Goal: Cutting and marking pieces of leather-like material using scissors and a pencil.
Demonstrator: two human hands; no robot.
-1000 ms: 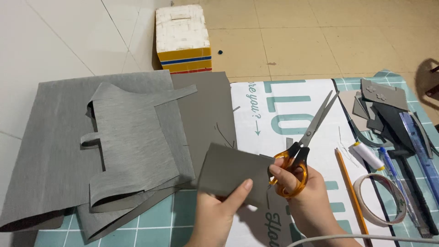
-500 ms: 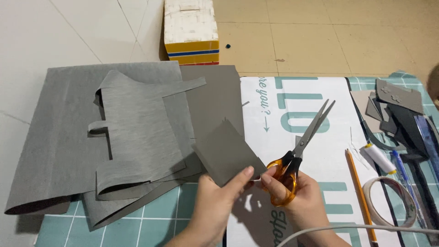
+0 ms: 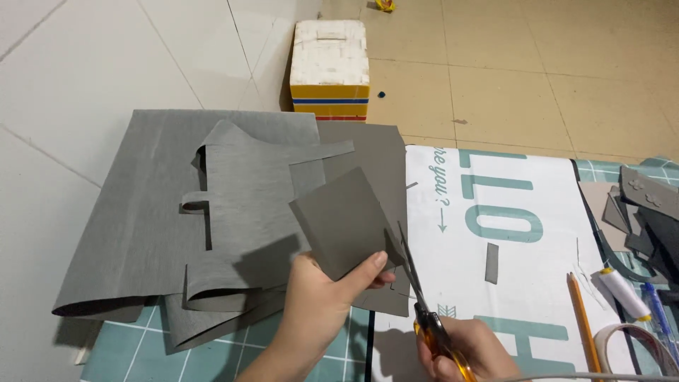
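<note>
Pinching a grey piece (image 3: 344, 221), left hand (image 3: 322, 301); right hand (image 3: 467, 350) apparently cutting with scissors (image 3: 428, 311).

You have open passage across the white printed sheet (image 3: 495, 233) to the right, while the piled grey sheets (image 3: 191, 212) crowd your left, the foam box (image 3: 329, 69) blocks beyond, and pencil (image 3: 581, 318), tape roll (image 3: 629, 350) and scraps (image 3: 643, 212) line the right edge.

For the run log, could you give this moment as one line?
left hand: holds grey piece | right hand: scissors, blades at piece's edge
</note>
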